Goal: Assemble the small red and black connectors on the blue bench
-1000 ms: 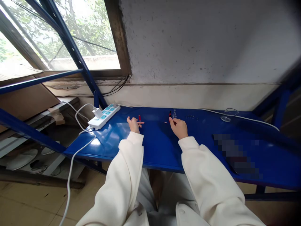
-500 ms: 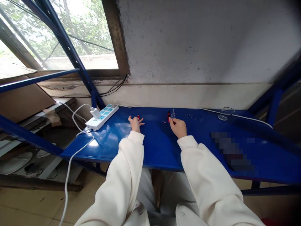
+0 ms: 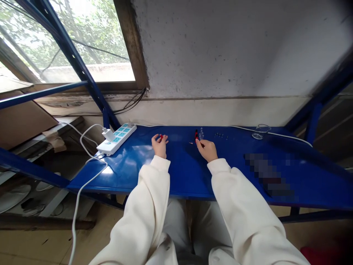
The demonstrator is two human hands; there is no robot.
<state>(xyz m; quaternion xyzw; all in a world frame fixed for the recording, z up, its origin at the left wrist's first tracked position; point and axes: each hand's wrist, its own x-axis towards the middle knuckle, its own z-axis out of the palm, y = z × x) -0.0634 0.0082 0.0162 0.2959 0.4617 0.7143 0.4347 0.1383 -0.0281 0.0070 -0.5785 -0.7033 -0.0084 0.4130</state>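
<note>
Both my arms in white sleeves reach over a blue metal shelf. My left hand rests on the shelf with its fingers curled round a small red piece. My right hand lies a little to the right, fingers pinched on a thin red and black tool that stands at its fingertips. Beside that tool sit small clear pieces. A row of tiny dark parts lies just beyond to the right.
A white power strip with a plugged white charger and cable lies at the shelf's left end. A clear glass dish and a white cable sit at the back right. Blue frame bars, a window and a grey wall stand behind.
My left hand has closed its fingers round the small red piece, which stood beside them a second ago. My right hand has barely moved. The view has shifted slightly.
</note>
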